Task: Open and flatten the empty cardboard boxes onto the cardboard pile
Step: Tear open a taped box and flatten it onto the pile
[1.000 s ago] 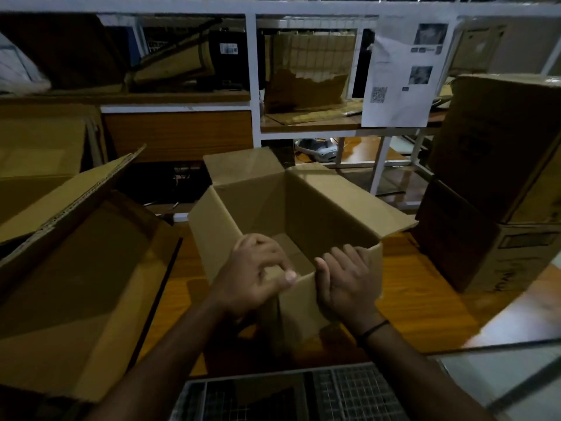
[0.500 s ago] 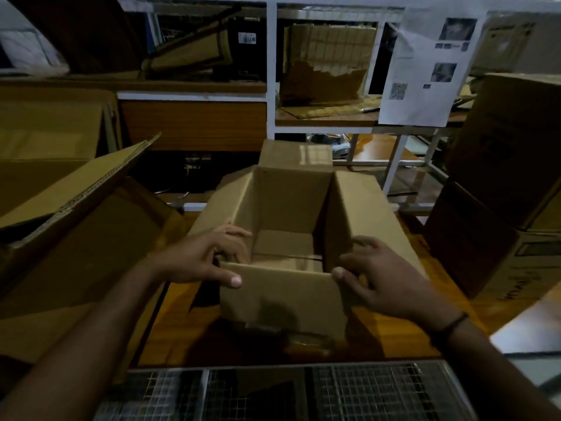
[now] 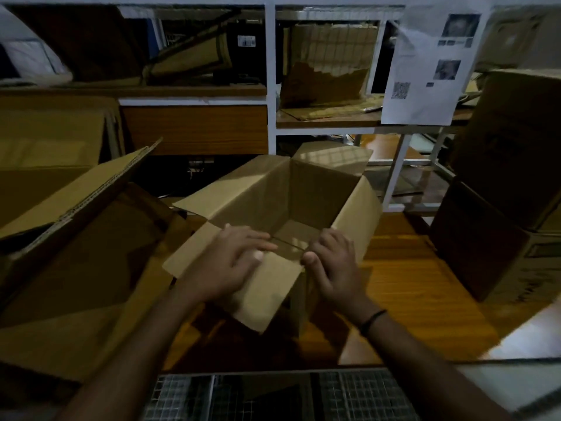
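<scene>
Dim storage room, everything brownish. On the far left there's a big opened cardboard box [image 3: 76, 256] lying tipped on its side, one flap [image 3: 82, 192] sticking up so you can see the corrugated edge along it. Plain matte cardboard, smooth faces, sharp creases.

Behind it runs a white metal shelving unit [image 3: 271, 86] with wood-grain boards, stuffed with more cardboard; one torn sheet [image 3: 328, 65] leans in the middle bay with a ragged lower edge.

Dead centre sits the empty cardboard box [image 3: 291, 196], upright on the orange wood-grain worktop [image 3: 419, 287], top flaps all folded outward, inside bare with a seam running along the bottom. The left hand [image 3: 224, 265] lies on the near flap, fingers laid flat across it and reaching to the box's rim, thumb pressed on top, so its grip is flat and pushing rather than curled around anything. The right hand [image 3: 334, 262] is at the near right corner, fingers hooked over the rim into the box and thumb outside, pinching the wall. A dark band [image 3: 372, 320] sits on that wrist.

Along the near edge is a wire mesh panel [image 3: 349, 393].

Further right, a white printed sheet of paper [image 3: 431, 68] hangs off the shelf, with photos and a QR code. Far right are stacked closed boxes [image 3: 510, 183], dark, print on the lower one too murky to read.
</scene>
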Demonstrator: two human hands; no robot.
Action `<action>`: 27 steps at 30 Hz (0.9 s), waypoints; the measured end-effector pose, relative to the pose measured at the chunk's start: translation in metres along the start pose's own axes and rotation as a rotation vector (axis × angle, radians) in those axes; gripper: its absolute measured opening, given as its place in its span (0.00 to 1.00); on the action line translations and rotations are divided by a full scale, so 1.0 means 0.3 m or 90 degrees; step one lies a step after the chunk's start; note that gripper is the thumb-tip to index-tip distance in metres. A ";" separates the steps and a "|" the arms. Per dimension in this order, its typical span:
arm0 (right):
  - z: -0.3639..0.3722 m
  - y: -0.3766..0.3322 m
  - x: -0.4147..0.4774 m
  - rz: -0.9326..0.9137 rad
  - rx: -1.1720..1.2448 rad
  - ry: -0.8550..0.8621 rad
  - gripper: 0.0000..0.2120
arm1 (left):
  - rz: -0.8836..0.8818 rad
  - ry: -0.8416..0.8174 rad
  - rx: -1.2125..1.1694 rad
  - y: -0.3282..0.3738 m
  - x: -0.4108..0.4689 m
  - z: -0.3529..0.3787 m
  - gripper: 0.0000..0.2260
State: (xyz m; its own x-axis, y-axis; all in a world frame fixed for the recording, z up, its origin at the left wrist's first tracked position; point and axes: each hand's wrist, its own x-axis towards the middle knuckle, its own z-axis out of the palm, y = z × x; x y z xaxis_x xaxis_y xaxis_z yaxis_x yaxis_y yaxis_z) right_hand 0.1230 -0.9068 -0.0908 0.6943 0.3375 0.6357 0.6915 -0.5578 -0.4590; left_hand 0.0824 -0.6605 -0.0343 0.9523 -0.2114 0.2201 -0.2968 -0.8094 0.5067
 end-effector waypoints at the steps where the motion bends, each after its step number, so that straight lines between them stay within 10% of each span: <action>1: 0.053 -0.025 -0.020 0.003 -0.008 0.061 0.24 | 0.017 -0.002 0.026 0.056 -0.018 0.061 0.18; 6: 0.113 -0.062 -0.012 0.012 0.024 0.088 0.27 | 0.041 0.082 0.072 0.108 -0.028 0.189 0.26; 13: -0.056 0.019 0.072 -0.204 -0.060 -0.226 0.17 | 0.076 0.094 0.032 0.069 0.034 0.154 0.28; 27: -0.117 0.168 0.062 -0.103 -0.181 -0.059 0.23 | 0.150 0.120 -0.004 -0.017 -0.062 0.136 0.27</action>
State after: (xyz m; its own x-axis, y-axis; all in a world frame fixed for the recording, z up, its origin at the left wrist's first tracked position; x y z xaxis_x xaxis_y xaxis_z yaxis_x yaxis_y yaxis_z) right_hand 0.1636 -0.9553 -0.0803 0.6040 0.5000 0.6206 0.7203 -0.6758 -0.1565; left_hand 0.0691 -0.6748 -0.0750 0.8276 -0.2865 0.4827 -0.5084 -0.7472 0.4281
